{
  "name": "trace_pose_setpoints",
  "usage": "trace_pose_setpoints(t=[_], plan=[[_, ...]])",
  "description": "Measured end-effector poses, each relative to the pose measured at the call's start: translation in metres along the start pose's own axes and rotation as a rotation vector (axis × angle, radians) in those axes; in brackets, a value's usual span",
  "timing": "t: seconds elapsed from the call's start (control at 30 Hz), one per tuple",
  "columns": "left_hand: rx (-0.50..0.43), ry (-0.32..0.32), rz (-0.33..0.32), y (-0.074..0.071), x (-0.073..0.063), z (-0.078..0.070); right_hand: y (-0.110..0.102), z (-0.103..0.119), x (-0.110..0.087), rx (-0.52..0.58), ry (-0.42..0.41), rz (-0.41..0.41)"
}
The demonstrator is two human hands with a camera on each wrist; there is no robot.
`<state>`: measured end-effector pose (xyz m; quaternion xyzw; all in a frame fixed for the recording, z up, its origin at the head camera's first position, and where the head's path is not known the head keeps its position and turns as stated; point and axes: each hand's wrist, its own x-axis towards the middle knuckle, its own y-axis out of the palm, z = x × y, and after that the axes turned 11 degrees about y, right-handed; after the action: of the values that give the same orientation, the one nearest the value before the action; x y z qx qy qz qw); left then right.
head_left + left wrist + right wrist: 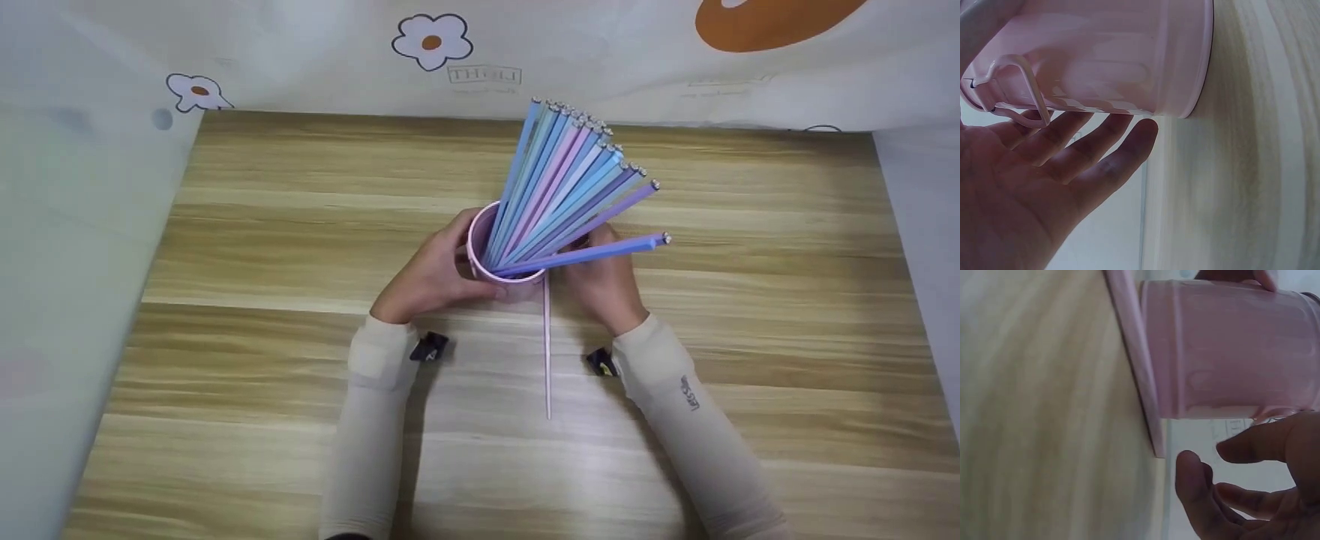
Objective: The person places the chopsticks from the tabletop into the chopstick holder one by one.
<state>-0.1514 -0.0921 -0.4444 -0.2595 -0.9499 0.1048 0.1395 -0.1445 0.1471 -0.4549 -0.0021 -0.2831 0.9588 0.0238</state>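
A pink metal bucket (525, 291) stands on the table, full of slim blue, teal, pink and purple pencils (555, 176) with glittery ends that fan out to the far right. My left hand (437, 266) grips the bucket from the left, thumb across the near side and fingers behind it. The left wrist view shows a wire handle loop (1032, 84) beside those fingers. By the bucket's right side is my right hand (1258, 478), fingers loosely bent, thumb and forefinger apart with nothing between them. Pencils partly cover this hand from above. One pink pencil (548, 352) lies on the table at the bucket's base, pointing towards me.
The wood-grain table (285, 225) reaches out on both sides. Behind it hangs a pale sheet (315, 52) with printed flowers. Small black devices (430, 347) sit at both cuffs of the cream sleeves.
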Motion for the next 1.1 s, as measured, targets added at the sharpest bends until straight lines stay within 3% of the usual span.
trace_pose_setpoints(t=[0.2,0.47,0.77,1.1], plan=[[-0.027,0.005,0.004,0.0,0.0,0.0,0.007,-0.004,-0.003,-0.054,0.032,0.101],[-0.024,0.001,-0.009,0.001,0.0,0.0,0.011,-0.005,-0.008,-0.206,0.021,0.083],[-0.018,-0.03,-0.005,0.0,-0.001,-0.034,0.011,-0.001,-0.012,-0.303,0.048,0.146],[0.006,-0.017,-0.004,-0.001,0.0,-0.037,0.01,0.002,-0.015,-0.337,0.025,0.164]])
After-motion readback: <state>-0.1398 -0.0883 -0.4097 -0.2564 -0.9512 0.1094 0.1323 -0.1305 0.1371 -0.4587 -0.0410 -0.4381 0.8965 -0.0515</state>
